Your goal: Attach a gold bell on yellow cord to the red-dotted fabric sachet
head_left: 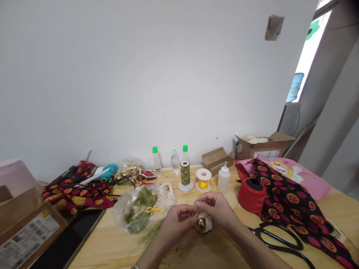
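Just above the wood table's near part, my left hand pinches the top of a small round gold bell, which hangs below the fingertips. Thumb and forefinger of my right hand are pressed together right beside it, on something thin and reddish, perhaps a cord, too small to make out. Behind the bell is a small white piece, partly covered by my hands. Green tassel threads lie beside my left wrist.
A plastic bag with green tassels lies left. Behind stand a green thread spool, a yellow cord spool and a white squeeze bottle. To the right are a red thread cone, black-handled scissors and patterned cloth.
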Demonstrator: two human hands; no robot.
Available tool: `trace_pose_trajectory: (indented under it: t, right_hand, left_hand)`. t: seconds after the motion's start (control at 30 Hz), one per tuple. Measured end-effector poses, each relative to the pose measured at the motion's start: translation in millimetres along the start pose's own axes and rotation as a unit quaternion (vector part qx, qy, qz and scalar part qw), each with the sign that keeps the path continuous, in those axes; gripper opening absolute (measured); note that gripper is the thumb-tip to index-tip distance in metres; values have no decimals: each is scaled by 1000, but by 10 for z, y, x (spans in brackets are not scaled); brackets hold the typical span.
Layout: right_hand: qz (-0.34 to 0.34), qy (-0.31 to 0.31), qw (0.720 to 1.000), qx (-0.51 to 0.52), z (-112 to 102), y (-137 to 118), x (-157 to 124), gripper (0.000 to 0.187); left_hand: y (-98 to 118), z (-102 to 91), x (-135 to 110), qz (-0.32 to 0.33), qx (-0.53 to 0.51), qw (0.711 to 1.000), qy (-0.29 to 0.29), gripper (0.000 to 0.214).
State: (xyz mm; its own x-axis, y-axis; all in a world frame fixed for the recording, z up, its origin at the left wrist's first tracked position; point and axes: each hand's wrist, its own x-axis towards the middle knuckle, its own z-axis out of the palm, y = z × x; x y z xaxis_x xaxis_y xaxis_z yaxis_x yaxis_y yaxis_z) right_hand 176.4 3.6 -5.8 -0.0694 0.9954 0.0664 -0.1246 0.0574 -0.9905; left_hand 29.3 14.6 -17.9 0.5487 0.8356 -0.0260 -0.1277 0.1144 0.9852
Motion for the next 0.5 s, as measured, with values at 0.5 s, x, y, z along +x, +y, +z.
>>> trace_pose_trajectory:
  t: [0.5]
  right_hand:
    - [-5, 7, 1000, -11, -5, 29, 7, 26]
  left_hand:
    - [-59, -31, 1, 14, -3, 999, -35, 20]
